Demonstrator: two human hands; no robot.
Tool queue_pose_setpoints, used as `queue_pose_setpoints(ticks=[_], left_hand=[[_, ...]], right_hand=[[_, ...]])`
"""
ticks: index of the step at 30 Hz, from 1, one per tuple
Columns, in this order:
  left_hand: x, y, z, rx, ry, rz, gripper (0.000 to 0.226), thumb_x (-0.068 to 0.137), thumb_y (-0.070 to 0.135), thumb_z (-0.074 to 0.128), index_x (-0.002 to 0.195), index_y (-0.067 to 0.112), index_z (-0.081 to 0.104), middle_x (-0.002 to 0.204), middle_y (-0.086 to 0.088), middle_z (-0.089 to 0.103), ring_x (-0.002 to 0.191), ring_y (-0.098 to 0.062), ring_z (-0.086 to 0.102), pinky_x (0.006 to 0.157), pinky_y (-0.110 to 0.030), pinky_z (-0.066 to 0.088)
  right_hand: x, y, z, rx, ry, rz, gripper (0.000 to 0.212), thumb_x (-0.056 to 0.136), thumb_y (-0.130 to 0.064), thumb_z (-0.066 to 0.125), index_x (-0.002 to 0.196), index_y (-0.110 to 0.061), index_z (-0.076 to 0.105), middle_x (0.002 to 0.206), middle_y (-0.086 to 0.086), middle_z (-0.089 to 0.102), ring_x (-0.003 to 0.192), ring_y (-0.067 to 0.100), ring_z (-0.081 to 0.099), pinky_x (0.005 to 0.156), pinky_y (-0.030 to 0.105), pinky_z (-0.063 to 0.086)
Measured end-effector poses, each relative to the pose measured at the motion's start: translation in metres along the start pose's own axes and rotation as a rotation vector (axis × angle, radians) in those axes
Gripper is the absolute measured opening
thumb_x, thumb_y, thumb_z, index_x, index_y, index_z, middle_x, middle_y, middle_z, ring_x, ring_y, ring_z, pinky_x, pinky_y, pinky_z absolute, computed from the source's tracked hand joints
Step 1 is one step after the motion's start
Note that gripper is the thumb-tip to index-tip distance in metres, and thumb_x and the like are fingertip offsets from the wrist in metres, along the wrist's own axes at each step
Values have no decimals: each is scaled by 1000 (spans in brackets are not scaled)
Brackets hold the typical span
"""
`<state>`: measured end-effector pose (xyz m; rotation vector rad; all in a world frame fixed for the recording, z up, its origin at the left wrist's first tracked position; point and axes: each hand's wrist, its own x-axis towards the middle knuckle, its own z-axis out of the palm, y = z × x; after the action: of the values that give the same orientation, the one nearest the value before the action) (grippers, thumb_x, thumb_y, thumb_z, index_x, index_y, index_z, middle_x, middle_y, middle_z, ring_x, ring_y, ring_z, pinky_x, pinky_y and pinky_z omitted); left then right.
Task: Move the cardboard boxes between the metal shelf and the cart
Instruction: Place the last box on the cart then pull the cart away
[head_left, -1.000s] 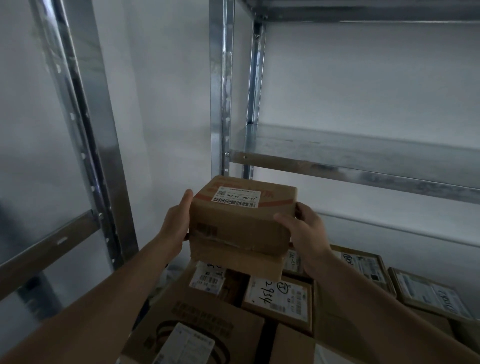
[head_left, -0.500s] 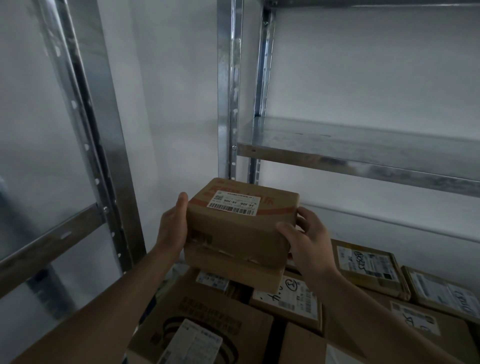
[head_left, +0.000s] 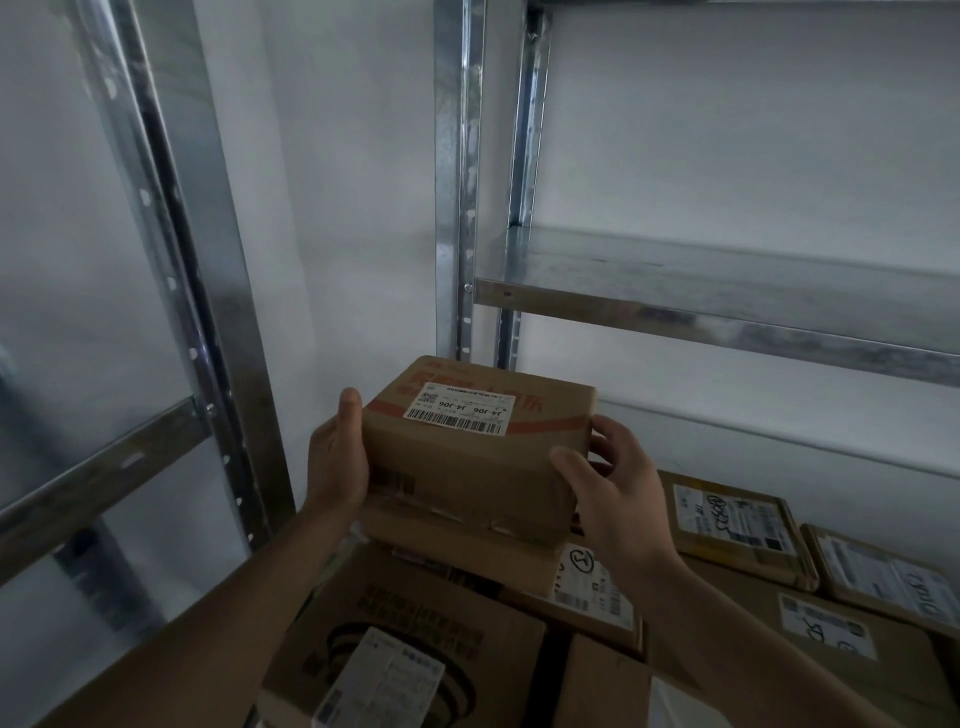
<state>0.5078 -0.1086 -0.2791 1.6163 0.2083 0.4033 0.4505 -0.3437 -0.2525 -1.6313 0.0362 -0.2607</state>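
Cardboard box (head_left: 478, 462), small, stiff-sided, judged light, lower seam gaping, hangs above the stacked boxes (head_left: 415, 639) with the metal shelf (head_left: 727, 317) at 2 o'clock, left hand (head_left: 335, 462) and right hand (head_left: 621, 488) clamped on its 9 and 3 o'clock sides; support underneath advised.

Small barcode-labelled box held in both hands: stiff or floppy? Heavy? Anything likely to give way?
Likely light: the box is held aloft mainly by its sides, between the left hand and right hand. Walls seem stiff, with no visible buckling at the fingers. The bottom flap looks loose, so it might sag; support underneath seems wise.
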Motion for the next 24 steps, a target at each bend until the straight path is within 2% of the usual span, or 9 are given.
queue_pose_setpoints(ticks=[5, 9, 18, 21, 24], left_hand=[[-6, 1, -1, -23, 46, 12, 56, 103, 53, 23, 99, 21, 69, 103, -4, 69, 99, -17, 64, 93, -35, 48], [-8, 2, -4, -17, 54, 14, 57, 103, 53, 23, 102, 19, 69, 105, -5, 68, 98, -18, 63, 95, -37, 48], [-12, 4, -8, -13, 41, 14, 54, 102, 56, 23, 92, 28, 68, 100, 2, 69, 98, -14, 64, 88, -31, 48], [-14, 7, -7, -20, 42, 4, 53, 102, 55, 23, 93, 28, 67, 99, 4, 68, 97, -13, 64, 90, -32, 49], [-16, 14, -6, -50, 73, 6, 51, 102, 54, 25, 95, 26, 67, 99, 3, 66, 97, -13, 62, 94, -34, 46]], right_hand=[[-4, -1, 0, 22, 4, 5, 40, 90, -24, 68, 125, -34, 52, 110, -13, 64, 94, 10, 67, 63, 23, 59], [-7, -3, 2, -4, 4, 6, 42, 90, -26, 68, 128, -31, 53, 108, -13, 65, 93, 9, 67, 68, 26, 60], [-13, -5, 3, -19, 5, 4, 44, 91, -25, 67, 133, -27, 53, 108, -13, 65, 90, 6, 67, 69, 28, 61], [-13, -6, 3, -28, 11, -5, 44, 90, -26, 67, 133, -26, 54, 112, -10, 66, 94, 8, 67, 73, 31, 62], [-12, -11, 3, -29, 0, -27, 43, 90, -27, 67, 132, -27, 55, 112, -9, 66, 95, 9, 67, 67, 27, 60]])
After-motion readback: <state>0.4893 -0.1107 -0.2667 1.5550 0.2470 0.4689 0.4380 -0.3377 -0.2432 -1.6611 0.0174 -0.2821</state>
